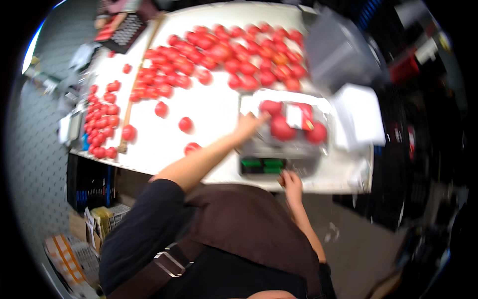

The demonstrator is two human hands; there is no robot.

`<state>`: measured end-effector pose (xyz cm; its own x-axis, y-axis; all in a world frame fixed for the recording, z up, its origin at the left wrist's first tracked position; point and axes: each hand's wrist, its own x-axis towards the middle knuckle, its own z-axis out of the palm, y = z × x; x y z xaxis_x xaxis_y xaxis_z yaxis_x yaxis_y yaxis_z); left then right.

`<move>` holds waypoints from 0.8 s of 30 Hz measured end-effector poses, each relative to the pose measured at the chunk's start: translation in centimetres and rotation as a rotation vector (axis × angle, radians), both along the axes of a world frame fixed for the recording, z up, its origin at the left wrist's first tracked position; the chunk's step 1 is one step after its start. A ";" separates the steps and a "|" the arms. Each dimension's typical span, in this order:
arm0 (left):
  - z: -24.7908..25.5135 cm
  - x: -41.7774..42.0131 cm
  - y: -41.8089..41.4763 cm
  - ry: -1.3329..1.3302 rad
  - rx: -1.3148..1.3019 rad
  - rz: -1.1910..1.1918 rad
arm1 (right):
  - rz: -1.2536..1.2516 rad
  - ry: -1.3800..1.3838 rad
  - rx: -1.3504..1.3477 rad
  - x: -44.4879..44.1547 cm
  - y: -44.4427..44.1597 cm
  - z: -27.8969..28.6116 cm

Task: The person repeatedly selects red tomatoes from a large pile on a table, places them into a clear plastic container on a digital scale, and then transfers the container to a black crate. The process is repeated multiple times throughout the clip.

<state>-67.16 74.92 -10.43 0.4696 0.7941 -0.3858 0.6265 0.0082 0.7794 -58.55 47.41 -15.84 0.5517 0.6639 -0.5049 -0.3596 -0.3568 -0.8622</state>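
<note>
A digital scale with a green-lit display stands near the front edge of the white table. On it rests a clear plastic tray with several tomatoes and a white-and-red label. My left hand reaches over the tray's left side, its fingertips at the upper left tomato. Blur hides whether the fingers grip it. My right hand is low at the front of the scale, just right of the display, with fingers bent. Whether it holds anything is unclear.
Many loose tomatoes cover the table's far part. A wooden strip separates a smaller tomato group on the left. To the right are a grey plastic stack and white sheets. A dark crate stands far left.
</note>
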 end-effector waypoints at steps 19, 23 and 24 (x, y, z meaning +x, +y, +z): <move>-2.6 5.4 -0.8 -0.620 -1.253 0.224 | 0.028 -0.378 0.000 13.5 9.5 0.5; -2.9 5.1 -0.9 -0.590 -1.268 0.182 | -0.042 -0.075 -0.038 14.0 11.1 1.9; -3.4 5.0 -1.0 -0.586 -1.254 0.121 | -0.111 0.129 0.039 15.6 10.2 0.9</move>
<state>-62.11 73.97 -13.80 0.7626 0.1148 -0.6365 0.1597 0.9202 0.3573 -42.90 57.59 -14.92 0.5551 0.6231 -0.5510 -0.5034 -0.2756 -0.8189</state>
